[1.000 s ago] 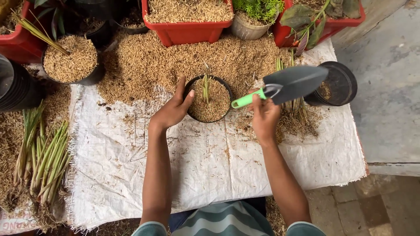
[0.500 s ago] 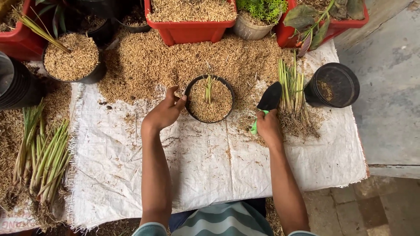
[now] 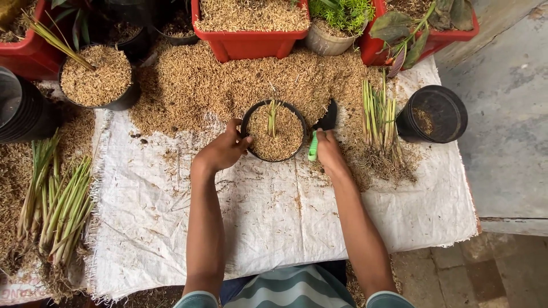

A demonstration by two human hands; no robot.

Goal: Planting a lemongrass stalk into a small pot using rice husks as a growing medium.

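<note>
Surface covered by a white woven sheet [image 3: 274,211], with a loose pile of rice husk [image 3: 228,80] spread along its far side. Empty black pot [image 3: 432,113] at right, a bundle of green seedlings [image 3: 379,117] just beside it; a husk-filled black pot [image 3: 96,77] far left, more seedlings [image 3: 57,205] lying off the sheet's left edge. Back row: red planter [image 3: 251,23] full of husk, grey pot with a green plant [image 3: 334,25], another red planter [image 3: 428,28] with broad leaves.
</note>
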